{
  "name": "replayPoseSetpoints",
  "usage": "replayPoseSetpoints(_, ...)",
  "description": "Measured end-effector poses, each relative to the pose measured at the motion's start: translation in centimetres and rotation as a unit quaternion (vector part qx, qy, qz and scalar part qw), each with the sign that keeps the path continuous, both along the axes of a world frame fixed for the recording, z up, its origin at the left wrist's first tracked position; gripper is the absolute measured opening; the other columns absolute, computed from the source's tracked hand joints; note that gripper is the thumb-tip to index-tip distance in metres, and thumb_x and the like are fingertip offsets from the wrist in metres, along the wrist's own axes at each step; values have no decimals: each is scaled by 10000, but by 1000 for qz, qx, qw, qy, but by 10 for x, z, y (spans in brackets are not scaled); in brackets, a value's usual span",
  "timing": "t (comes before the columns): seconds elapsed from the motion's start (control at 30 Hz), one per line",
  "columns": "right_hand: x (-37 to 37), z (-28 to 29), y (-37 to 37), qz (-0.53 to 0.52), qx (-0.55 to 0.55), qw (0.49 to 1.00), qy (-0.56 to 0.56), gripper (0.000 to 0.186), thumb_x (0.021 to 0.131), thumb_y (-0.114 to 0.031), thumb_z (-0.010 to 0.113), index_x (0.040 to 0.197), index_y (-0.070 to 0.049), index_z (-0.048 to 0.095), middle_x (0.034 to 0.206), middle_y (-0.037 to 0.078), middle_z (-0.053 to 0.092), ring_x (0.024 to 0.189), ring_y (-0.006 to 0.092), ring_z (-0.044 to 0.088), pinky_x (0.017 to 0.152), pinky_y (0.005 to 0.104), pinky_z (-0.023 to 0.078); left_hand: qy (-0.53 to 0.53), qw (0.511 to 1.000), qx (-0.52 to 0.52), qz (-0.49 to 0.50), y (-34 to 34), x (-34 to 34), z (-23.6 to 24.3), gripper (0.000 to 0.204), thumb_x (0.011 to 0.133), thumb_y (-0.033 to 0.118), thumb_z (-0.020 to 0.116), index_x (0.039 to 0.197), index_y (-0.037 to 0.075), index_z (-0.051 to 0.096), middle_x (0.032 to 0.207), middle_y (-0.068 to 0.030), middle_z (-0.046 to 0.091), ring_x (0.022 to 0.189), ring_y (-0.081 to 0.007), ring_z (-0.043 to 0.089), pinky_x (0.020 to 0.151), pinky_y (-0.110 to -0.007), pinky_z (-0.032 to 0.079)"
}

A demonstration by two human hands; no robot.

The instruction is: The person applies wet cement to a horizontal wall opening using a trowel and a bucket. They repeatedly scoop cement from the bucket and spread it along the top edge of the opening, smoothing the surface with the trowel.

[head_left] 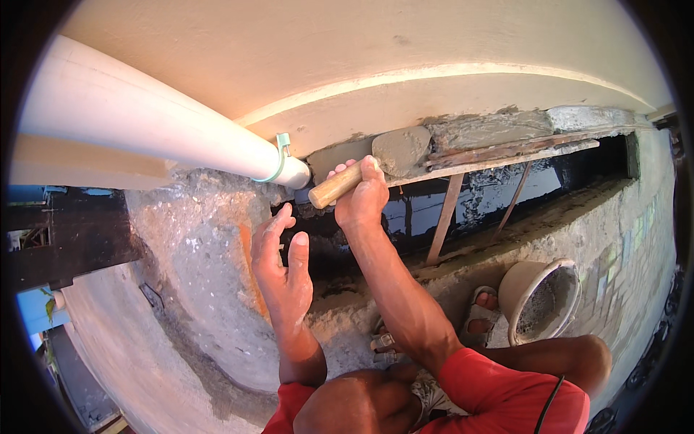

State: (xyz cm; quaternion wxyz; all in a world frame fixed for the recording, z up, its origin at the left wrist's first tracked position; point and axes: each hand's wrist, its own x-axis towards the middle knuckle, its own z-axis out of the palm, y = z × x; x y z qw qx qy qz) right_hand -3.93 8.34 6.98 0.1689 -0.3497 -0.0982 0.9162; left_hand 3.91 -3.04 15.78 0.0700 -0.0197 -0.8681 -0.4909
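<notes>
My right hand [360,194] grips a round wooden tool handle [329,187] at the mouth of the narrow drain. The tool's far end is at a rounded grey patch of wet mortar [402,148] on the wall's foot; I cannot make out its blade clearly. My left hand [282,264] is raised below and left of the handle, fingers apart and slightly bent, holding nothing. A white pipe [159,123] with a pale green clamp [283,159] comes down from the upper left and ends just left of the handle.
The drain [549,184] holds dark water, with wooden props [446,217] under a long board [506,159] along the mortared wall foot. A bucket [522,311] of grey mix stands beside my sandalled feet on the concrete ledge. The beige wall [463,36] rises behind.
</notes>
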Motion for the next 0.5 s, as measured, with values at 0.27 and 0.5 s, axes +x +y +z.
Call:
replayPoseSetpoints(0.27,9,-2,-1,3,-14,999,-35,163,1033,-240,465,1046,-78,452,939,104,527,795,249,537,727,447,494,-13,1000,-4,-4,-1,2,-3,404,955,270,635,1259,4,625,1127,-113,631,1085,-210,561,951,-342,433)
replayPoseSetpoints(0.5,24,-1,-3,8,-41,998,-35,135,1041,-233,473,1067,-106,434,916,80,539,759,220,564,692,412,510,-14,1000,-12,-16,-2,3,-5,446,950,317,642,1265,2,621,1143,-124,630,1106,-233,563,979,-372,427)
